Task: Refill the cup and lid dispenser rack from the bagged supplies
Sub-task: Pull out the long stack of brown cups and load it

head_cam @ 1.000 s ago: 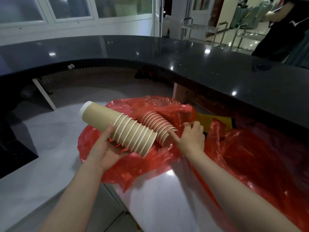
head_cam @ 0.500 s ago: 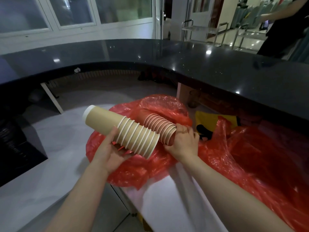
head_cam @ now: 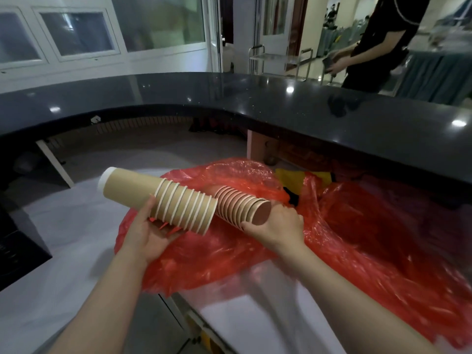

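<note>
The right hand (head_cam: 277,226) has drawn a second cup stack (head_cam: 242,209) from the red bag (head_cam: 357,238) and grips it — the left hand (head_cam: 148,233) cradles the first stack (head_cam: 166,198), both ready for the rack.

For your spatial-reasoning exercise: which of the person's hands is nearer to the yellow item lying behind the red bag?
Right. The right hand grips the pinkish cup stack just left of the yellow item; the left hand holds the tan stack, farther away.
</note>
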The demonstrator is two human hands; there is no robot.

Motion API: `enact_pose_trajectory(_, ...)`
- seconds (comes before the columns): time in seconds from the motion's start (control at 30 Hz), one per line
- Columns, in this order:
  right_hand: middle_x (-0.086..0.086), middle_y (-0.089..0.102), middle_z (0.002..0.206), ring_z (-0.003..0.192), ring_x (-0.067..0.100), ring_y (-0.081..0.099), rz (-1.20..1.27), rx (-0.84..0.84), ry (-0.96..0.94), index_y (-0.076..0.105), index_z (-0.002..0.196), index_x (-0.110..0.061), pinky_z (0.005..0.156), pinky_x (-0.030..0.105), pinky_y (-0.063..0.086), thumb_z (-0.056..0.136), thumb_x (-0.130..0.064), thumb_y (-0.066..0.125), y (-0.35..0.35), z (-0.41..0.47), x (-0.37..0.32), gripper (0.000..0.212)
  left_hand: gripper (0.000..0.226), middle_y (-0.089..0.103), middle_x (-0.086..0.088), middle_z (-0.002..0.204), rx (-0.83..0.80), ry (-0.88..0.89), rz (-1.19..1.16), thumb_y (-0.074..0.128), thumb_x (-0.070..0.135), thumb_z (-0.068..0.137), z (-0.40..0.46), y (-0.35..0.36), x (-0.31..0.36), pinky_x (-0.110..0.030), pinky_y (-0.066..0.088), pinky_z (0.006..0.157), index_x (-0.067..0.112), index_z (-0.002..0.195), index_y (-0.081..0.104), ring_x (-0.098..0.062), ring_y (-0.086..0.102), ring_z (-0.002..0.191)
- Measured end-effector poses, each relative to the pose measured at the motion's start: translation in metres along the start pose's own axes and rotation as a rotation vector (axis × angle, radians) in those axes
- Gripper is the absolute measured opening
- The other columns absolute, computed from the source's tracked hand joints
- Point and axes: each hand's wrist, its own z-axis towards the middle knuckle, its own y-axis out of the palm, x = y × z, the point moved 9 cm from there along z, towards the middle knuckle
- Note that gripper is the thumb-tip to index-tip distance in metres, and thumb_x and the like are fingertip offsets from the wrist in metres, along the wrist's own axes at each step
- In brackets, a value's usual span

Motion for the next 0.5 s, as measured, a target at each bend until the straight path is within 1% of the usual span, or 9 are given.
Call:
enact_pose_trajectory(0.03,-0.001,0.066,0.09,0.091,0.029,0.06,0.056,-0.024,0.058,0.059,0.098,-0.019,0.082,0.041,0.041,0.047,-0.08,0.046,-0.001,-0.003,0.009,0.081,0.037,0.06,-0.009,0.12,-0.004,0.005,0.003,0.056,0.046,0.088,0.0,-0.001,0.0,-0.056,0.046,0.083,0.019,0.113,0.057,-0.03,0.057,0.109)
enact_pose_trajectory(0.1,-0.003,0.065,0.099,0.098,0.028,0.06,0.201,-0.082,0.155,0.056,0.11,-0.02,0.091,0.043,0.039,0.047,-0.08,0.048,-0.001,-0.01,0.023,0.088,0.036,0.061,-0.008,0.116,-0.003,0.013,0.003,0.056,0.045,0.088,0.001,-0.002,0.001,-0.057,0.046,0.085,0.018,0.111,0.058,-0.029,0.058,0.106)
enact_pose_trajectory(0.17,-0.006,0.061,0.104,0.102,0.025,0.059,0.31,-0.108,0.175,0.05,0.121,-0.023,0.096,0.043,0.039,0.046,-0.077,0.052,-0.008,-0.017,0.028,0.092,0.036,0.061,-0.007,0.113,0.023,0.018,0.004,0.056,0.045,0.088,0.003,-0.002,0.002,-0.058,0.045,0.085,0.017,0.111,0.058,-0.029,0.058,0.104)
enact_pose_trajectory(0.23,-0.007,0.06,0.106,0.103,0.024,0.059,0.361,-0.107,0.15,0.048,0.123,-0.024,0.097,0.046,0.041,0.045,-0.075,0.054,-0.019,-0.026,0.03,0.093,0.041,0.059,-0.005,0.113,0.051,0.02,0.009,0.055,0.047,0.089,0.006,-0.001,0.005,-0.056,0.044,0.086,0.018,0.118,0.055,-0.029,0.055,0.108)
enact_pose_trajectory(0.3,-0.006,0.061,0.11,0.101,0.021,0.06,0.458,-0.1,0.159,0.048,0.124,-0.023,0.09,0.046,0.046,0.045,-0.071,0.058,-0.026,-0.038,0.034,0.093,0.047,0.057,-0.006,0.118,0.065,0.024,-0.021,0.056,0.049,0.088,0.01,0.0,0.01,-0.057,0.042,0.094,0.019,0.124,0.052,-0.029,0.052,0.114)
enact_pose_trajectory(0.33,-0.007,0.062,0.109,0.098,0.018,0.06,0.531,-0.093,0.175,0.05,0.122,-0.024,0.081,0.039,0.05,0.045,-0.068,0.061,-0.028,-0.046,0.038,0.089,0.049,0.056,-0.007,0.122,0.069,0.028,-0.037,0.057,0.05,0.087,0.012,0.0,0.012,-0.057,0.041,0.097,0.02,0.126,0.051,-0.029,0.052,0.116)
enact_pose_trajectory(0.37,-0.008,0.062,0.106,0.092,0.013,0.061,0.6,-0.084,0.187,0.051,0.118,-0.027,0.07,0.03,0.05,0.046,-0.064,0.065,-0.03,-0.054,0.041,0.082,0.051,0.055,-0.007,0.125,0.069,0.028,-0.045,0.058,0.05,0.087,0.013,0.001,0.014,-0.057,0.041,0.098,0.02,0.127,0.051,-0.029,0.051,0.117)
enact_pose_trajectory(0.4,-0.01,0.062,0.102,0.087,0.008,0.061,0.648,-0.077,0.19,0.053,0.112,-0.029,0.062,0.023,0.046,0.047,-0.061,0.068,-0.032,-0.062,0.042,0.074,0.051,0.056,-0.007,0.124,0.065,0.023,-0.043,0.059,0.05,0.086,0.014,0.003,0.015,-0.057,0.042,0.097,0.02,0.127,0.051,-0.029,0.052,0.117)
enact_pose_trajectory(0.5,-0.015,0.062,0.095,0.081,0.001,0.062,0.713,-0.066,0.189,0.053,0.1,-0.037,0.058,0.016,0.045,0.047,-0.056,0.071,-0.035,-0.084,0.043,0.059,0.048,0.059,-0.006,0.114,0.045,-0.019,-0.029,0.06,0.049,0.086,0.008,0.005,0.01,-0.055,0.045,0.091,0.02,0.124,0.053,-0.029,0.054,0.111)
